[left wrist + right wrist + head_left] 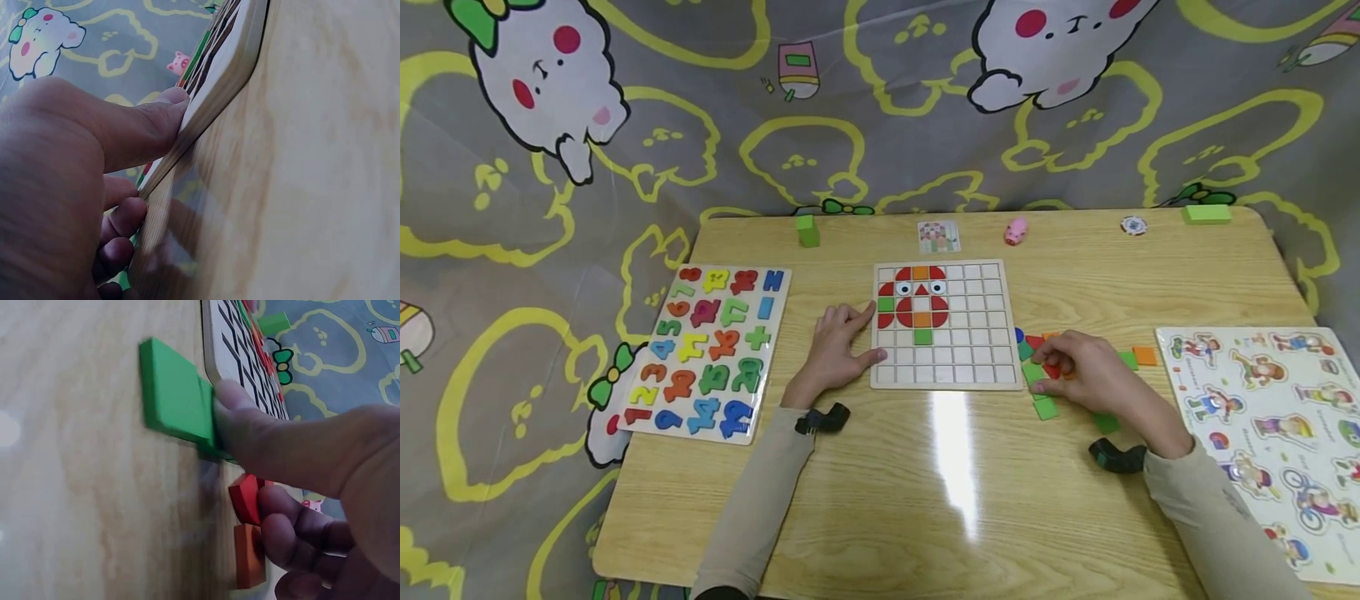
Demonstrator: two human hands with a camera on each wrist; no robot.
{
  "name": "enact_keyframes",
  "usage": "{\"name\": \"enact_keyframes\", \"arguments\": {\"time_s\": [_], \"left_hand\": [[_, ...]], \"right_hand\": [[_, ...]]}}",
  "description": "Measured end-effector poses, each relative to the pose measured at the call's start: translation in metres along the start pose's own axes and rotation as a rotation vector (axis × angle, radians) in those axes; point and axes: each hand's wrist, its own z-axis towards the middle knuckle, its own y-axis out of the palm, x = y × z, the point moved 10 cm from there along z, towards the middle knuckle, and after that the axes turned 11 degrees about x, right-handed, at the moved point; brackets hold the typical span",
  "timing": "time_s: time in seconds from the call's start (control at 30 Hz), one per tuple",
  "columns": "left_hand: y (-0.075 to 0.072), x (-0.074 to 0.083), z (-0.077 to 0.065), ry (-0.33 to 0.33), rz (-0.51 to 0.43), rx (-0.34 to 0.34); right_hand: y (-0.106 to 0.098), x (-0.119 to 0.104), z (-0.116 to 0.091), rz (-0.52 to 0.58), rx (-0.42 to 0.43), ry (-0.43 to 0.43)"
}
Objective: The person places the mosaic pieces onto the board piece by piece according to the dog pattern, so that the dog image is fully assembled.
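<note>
A square wooden grid board [981, 354] lies mid-table, with red, orange, green and eye-patterned tiles set in its upper left cells. At its left edge is my left hand [833, 354]; the thumb rests on the rim and the fingertips touch the side. To the right of the board, my right hand [1090, 371] reaches down over loose tiles. Its thumb and index finger pinch a green square tile [1033, 372], the index partly hidden in the right wrist view. Another green tile [172, 394] lies beside the thumb, and a red piece [245, 497] sits near the curled fingers.
A number puzzle [700, 354] lies left, a picture puzzle board [1262, 400] right. Along the back stand a green block [807, 231], a pattern card [938, 237], a pink pig [1016, 231], a chip [1133, 225] and a green bar [1206, 215]. An orange tile [1144, 356] lies beyond my right hand.
</note>
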Motion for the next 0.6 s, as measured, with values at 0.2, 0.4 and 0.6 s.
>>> {"name": "enact_keyframes", "arguments": {"time_s": [0.2,0.4,0.6], "left_hand": [[0.001,-0.001,0.0,-0.005,0.009,-0.005],[0.001,-0.002,0.0,-0.007,0.015,-0.005],[0.0,-0.003,0.0,-0.001,0.019,-0.003]], "right_hand": [[0.004,0.005,0.006,-0.024,-0.076,0.046],[0.002,0.005,0.008,-0.009,-0.062,0.023],[-0.009,-0.002,0.017,0.183,0.024,0.021]]}}
